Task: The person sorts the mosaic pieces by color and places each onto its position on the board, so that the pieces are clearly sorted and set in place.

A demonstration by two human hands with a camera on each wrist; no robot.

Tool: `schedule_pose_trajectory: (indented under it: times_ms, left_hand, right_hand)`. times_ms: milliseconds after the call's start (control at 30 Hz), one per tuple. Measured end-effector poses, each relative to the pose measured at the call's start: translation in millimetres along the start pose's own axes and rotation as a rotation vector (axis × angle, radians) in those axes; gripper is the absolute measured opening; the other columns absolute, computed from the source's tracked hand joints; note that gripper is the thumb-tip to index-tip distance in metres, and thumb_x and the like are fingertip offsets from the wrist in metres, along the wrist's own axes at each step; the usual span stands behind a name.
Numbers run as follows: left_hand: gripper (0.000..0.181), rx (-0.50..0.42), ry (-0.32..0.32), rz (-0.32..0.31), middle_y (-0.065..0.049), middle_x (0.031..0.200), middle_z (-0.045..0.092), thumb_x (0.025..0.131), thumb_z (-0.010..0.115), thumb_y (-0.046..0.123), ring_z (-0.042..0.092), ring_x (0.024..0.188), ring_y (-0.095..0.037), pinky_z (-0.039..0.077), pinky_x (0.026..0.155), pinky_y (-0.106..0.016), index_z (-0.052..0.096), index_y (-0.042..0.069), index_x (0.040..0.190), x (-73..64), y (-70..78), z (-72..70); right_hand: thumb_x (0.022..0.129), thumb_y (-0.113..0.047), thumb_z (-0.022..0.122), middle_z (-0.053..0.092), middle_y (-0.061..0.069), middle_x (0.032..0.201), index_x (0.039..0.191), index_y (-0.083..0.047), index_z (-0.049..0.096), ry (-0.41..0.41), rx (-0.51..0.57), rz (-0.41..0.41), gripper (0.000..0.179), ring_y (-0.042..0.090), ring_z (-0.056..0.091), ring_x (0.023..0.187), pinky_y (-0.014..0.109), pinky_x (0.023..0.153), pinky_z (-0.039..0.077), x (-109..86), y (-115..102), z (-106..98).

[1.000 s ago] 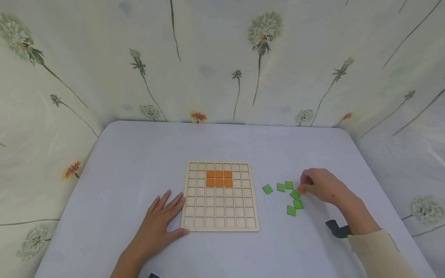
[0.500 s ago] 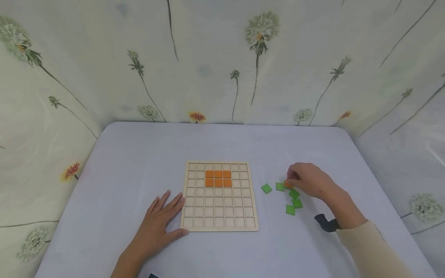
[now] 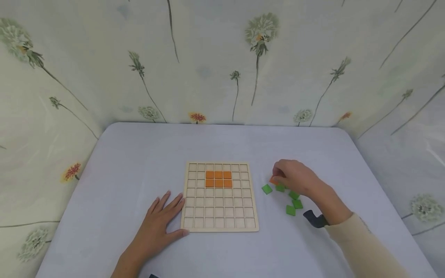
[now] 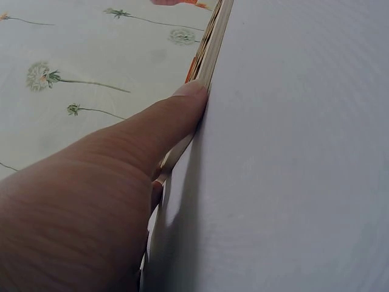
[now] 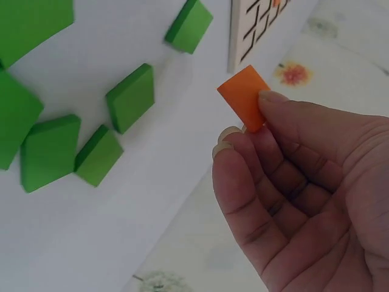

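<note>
In the head view, I see the left hand (image 3: 158, 222) lying with fingers spread on the bench (image 3: 139, 154), touching the left side of a wooden grid board (image 3: 219, 212) roughly midway between the bench's left and right edges. Six orange tiles (image 3: 218, 175) fill two rows of three toward its far side. Nearer the bench's right edge, the right hand (image 3: 295, 177) pinches a single orange piece (image 3: 272, 180) beside loose green tiles (image 3: 267, 189). In the left wrist view, the thumb touches the board's rim. In the right wrist view, thumb and fingertips grip the piece, tilted.
</note>
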State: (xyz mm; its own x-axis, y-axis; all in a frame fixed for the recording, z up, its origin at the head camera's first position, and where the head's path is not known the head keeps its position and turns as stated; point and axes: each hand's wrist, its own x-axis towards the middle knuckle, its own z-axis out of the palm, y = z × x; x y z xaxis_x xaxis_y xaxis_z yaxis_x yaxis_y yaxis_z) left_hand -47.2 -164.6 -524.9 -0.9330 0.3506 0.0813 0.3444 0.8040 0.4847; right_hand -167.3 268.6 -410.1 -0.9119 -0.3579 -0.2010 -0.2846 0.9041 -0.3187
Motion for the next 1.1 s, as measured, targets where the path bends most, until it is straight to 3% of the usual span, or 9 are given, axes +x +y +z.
schedule_pose_trajectory:
  times_ms: [267,600,1100]
  left_hand:
    - [0.095,-0.007,-0.030,-0.017,0.015,0.169,0.029,0.082,0.083,0.058,0.011,0.161,-0.024,0.005,0.129,-0.050,0.041,0.025,0.162,0.9,-0.6,-1.0]
    - [0.095,-0.009,0.008,0.014,0.011,0.168,0.033,0.081,0.084,0.056,0.015,0.160,-0.029,0.008,0.128,-0.053,0.045,0.022,0.160,1.8,-1.4,-0.9]
    - [0.095,-0.015,-0.022,-0.004,0.011,0.168,0.031,0.083,0.083,0.057,0.011,0.160,-0.027,0.005,0.129,-0.052,0.044,0.021,0.161,1.2,-0.4,-3.8]
  right_hand:
    - [0.095,-0.019,0.079,0.060,-0.004,0.080,0.090,-0.014,0.068,-0.012,0.000,-0.060,0.014,0.015,0.054,0.071,0.031,0.063,0.050,13.9,-18,2]
    - [0.097,-0.020,0.077,0.059,-0.004,0.080,0.089,-0.016,0.066,-0.065,-0.008,-0.080,0.015,0.016,0.055,0.072,0.031,0.063,0.049,33.4,-47,7]
    - [0.097,-0.020,0.077,0.058,-0.005,0.082,0.087,-0.017,0.065,-0.084,-0.051,-0.154,0.016,0.015,0.054,0.074,0.029,0.063,0.048,55.3,-74,21]
